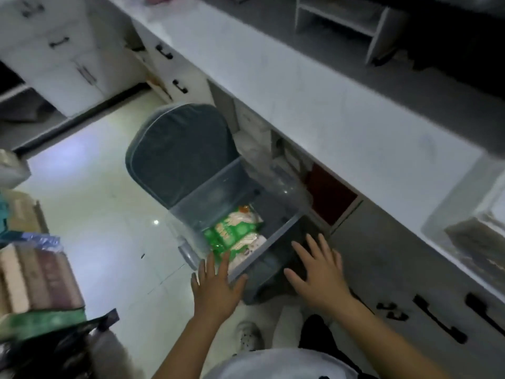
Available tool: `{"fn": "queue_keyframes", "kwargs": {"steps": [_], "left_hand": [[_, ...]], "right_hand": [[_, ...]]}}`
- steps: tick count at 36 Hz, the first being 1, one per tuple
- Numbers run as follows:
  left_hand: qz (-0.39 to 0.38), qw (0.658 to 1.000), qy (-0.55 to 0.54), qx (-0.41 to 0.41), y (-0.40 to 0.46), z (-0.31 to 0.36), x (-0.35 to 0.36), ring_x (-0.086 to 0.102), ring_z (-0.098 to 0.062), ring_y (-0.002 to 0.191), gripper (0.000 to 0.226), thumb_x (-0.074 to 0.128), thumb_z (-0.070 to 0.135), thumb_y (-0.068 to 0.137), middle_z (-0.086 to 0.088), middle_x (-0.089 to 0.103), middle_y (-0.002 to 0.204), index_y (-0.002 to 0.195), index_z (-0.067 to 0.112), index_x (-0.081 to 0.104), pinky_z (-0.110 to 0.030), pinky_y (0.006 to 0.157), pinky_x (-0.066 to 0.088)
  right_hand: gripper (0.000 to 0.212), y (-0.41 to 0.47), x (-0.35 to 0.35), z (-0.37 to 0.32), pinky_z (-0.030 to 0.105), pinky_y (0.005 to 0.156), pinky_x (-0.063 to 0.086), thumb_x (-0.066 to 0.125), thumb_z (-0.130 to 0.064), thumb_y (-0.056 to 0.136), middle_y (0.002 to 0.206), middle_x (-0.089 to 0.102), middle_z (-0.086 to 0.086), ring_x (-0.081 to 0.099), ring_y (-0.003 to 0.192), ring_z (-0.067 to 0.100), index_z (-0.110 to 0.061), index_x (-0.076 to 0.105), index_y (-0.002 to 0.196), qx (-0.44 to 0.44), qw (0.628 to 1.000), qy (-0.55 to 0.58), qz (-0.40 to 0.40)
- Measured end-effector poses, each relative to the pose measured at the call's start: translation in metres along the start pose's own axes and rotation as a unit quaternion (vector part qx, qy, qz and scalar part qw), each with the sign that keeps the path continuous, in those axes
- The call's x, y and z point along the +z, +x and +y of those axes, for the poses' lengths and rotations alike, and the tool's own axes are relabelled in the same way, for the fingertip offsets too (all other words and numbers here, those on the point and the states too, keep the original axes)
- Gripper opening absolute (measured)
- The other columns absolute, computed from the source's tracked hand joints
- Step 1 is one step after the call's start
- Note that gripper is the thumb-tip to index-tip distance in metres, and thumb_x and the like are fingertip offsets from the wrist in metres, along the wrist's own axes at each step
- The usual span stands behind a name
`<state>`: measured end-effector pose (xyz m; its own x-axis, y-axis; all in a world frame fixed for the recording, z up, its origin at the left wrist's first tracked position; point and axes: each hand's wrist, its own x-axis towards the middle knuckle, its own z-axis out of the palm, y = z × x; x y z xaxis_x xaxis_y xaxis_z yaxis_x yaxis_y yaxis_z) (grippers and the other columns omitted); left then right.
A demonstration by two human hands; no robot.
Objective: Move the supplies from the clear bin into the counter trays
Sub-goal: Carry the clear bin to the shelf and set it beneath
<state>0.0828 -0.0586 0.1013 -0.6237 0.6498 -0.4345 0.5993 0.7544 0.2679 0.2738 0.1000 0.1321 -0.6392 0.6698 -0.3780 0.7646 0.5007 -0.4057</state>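
A clear bin (240, 214) is seen at centre frame, on a grey seat below the white counter (300, 105). Green packets (235, 233) lie inside it. Both hands are open and empty: the left hand (216, 288) at the bin's near corner, the right hand (319, 274) just right of it. A tray (448, 214) sits at right edge. The step is judged to be reaching in; next, a packet must be grasped and lifted.

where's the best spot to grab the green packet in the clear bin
Probably from above: the clear bin is open-topped and its walls block the sides. Pinch the upper edge of the green packet, which lies flat, with the left hand nearest.
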Motion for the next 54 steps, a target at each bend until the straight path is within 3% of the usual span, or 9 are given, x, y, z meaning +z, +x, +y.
{"fn": "queue_keyframes", "kwargs": {"steps": [10,13,17,21,31,37,42,47,54], "left_hand": [[-0.119,0.978,-0.073,-0.158,-0.009,-0.143,0.014,0.004,-0.030,0.151,0.081,0.042,0.069,0.089,-0.004,0.003,0.166,0.156,0.038,0.008,-0.051,0.120,0.008],[-0.132,0.956,-0.162,-0.206,0.008,-0.157,0.006,0.016,-0.031,0.149,0.085,0.053,0.062,0.088,-0.008,0.013,0.164,0.156,0.032,0.013,-0.048,0.119,0.019],[-0.156,0.841,-0.435,-0.281,0.042,-0.162,-0.008,0.034,-0.030,0.141,0.082,0.066,0.042,0.090,-0.010,0.028,0.159,0.155,0.022,0.020,-0.040,0.110,0.031],[-0.154,0.743,-0.564,-0.326,0.083,-0.157,-0.018,0.041,-0.027,0.129,0.056,0.061,0.044,0.091,-0.007,0.040,0.149,0.140,0.024,0.042,-0.041,0.104,0.034],[-0.118,0.649,-0.633,-0.405,0.160,-0.123,0.001,0.051,-0.027,0.124,0.060,0.062,0.044,0.090,-0.006,0.052,0.140,0.142,0.021,0.045,-0.046,0.106,0.040],[-0.115,0.566,-0.697,-0.425,0.162,-0.130,-0.005,0.059,-0.028,0.103,0.040,0.061,0.046,0.087,-0.007,0.063,0.113,0.118,0.020,0.062,-0.038,0.080,0.050],[-0.064,0.553,-0.707,-0.437,0.147,-0.138,-0.014,0.058,-0.023,0.095,0.036,0.060,0.044,0.085,-0.005,0.063,0.099,0.110,0.019,0.068,-0.045,0.090,0.047],[-0.039,0.509,-0.734,-0.449,0.118,-0.164,-0.018,0.059,-0.026,0.101,0.037,0.059,0.047,0.084,-0.006,0.064,0.102,0.105,0.019,0.069,-0.050,0.095,0.045],[0.016,0.502,-0.702,-0.504,0.075,-0.217,-0.007,0.059,-0.025,0.102,0.044,0.054,0.050,0.088,-0.005,0.064,0.112,0.121,0.022,0.063,-0.041,0.078,0.048]], "right_hand": [[0.075,0.009,0.091,-0.058,0.056,0.118,-0.003,0.033,-0.068,0.091,0.167,0.000,0.003,-0.013,0.152,0.025,-0.033,0.017,0.155,-0.019,0.981,-0.151,-0.120],[0.075,0.022,0.100,-0.060,0.056,0.119,-0.001,0.032,-0.069,0.090,0.167,0.001,0.003,-0.011,0.152,0.025,-0.034,0.018,0.155,-0.022,0.976,-0.170,-0.135],[0.077,0.053,0.106,-0.055,0.056,0.119,0.003,0.033,-0.068,0.088,0.167,0.005,0.004,-0.007,0.152,0.026,-0.032,0.020,0.154,-0.031,0.965,-0.202,-0.163],[0.077,0.092,0.110,-0.049,0.057,0.117,0.006,0.038,-0.064,0.086,0.166,0.009,0.005,-0.001,0.152,0.027,-0.031,0.020,0.153,-0.052,0.961,-0.210,-0.173],[0.076,0.162,0.119,-0.017,0.058,0.118,0.000,0.035,-0.061,0.092,0.166,0.003,0.007,-0.004,0.152,0.027,-0.030,0.009,0.156,-0.126,0.922,-0.245,-0.274],[0.076,0.179,0.113,-0.009,0.056,0.117,-0.001,0.031,-0.061,0.092,0.166,0.009,0.010,0.002,0.152,0.029,-0.028,0.008,0.157,-0.193,0.888,-0.286,-0.305],[0.074,0.187,0.102,-0.023,0.058,0.118,-0.001,0.036,-0.060,0.092,0.161,0.021,0.012,0.009,0.151,0.032,-0.028,0.015,0.155,-0.261,0.858,-0.289,-0.333],[0.074,0.203,0.097,-0.048,0.058,0.118,-0.005,0.033,-0.064,0.093,0.164,0.017,0.010,0.005,0.152,0.028,-0.030,0.017,0.156,-0.305,0.840,-0.272,-0.356],[0.070,0.267,0.095,-0.083,0.057,0.118,0.004,0.036,-0.063,0.094,0.164,0.019,0.006,0.007,0.152,0.026,-0.031,0.021,0.155,-0.237,0.909,-0.226,-0.259]]}}
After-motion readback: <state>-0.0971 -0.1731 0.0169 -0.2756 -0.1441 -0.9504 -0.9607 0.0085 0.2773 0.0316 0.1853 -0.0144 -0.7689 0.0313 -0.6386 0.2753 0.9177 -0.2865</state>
